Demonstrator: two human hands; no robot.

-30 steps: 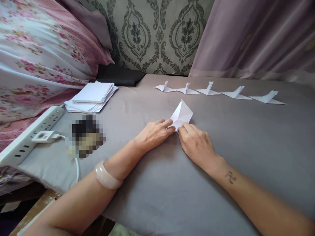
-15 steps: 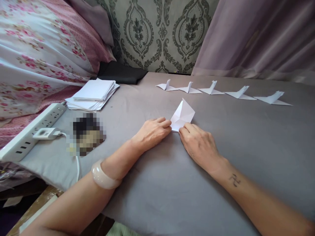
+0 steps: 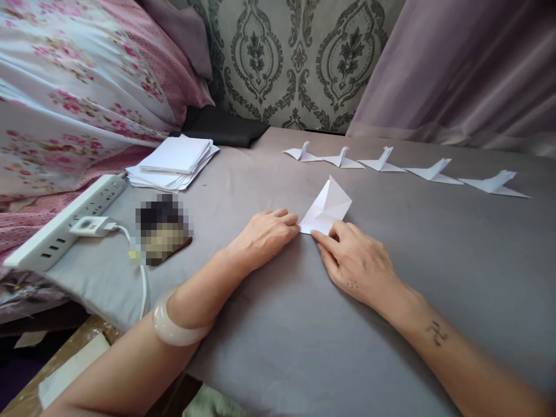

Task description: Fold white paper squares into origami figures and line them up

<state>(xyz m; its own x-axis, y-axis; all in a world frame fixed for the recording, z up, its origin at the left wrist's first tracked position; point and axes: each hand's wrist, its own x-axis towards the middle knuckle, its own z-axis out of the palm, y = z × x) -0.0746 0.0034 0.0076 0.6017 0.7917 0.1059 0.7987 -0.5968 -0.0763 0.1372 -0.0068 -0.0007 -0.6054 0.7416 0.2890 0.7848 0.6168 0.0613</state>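
A partly folded sheet of white paper (image 3: 328, 205) lies on the grey cloth in front of me, its point turned away from me and creases across its face. At its near left corner, my left hand (image 3: 273, 233) is closed with the fingertips on the paper's edge. My right hand (image 3: 358, 255) presses the near edge with an extended index finger, the other fingers bent and the thumb tucked below. Beyond the sheet stands a row of several folded white paper figures (image 3: 384, 162), each with wide flat wings and an upright part.
A stack of white paper sheets (image 3: 174, 156) lies at the back left, by a folded black cloth (image 3: 226, 124). Closer on the left are a white power strip (image 3: 65, 223), a plugged-in charger (image 3: 93, 226) with its cable, and a blurred-out object (image 3: 163, 229).
My right index finger has slid left along the paper's near edge, and the hand has opened a little. My left hand stays at the left corner. The whole view has shifted slightly.
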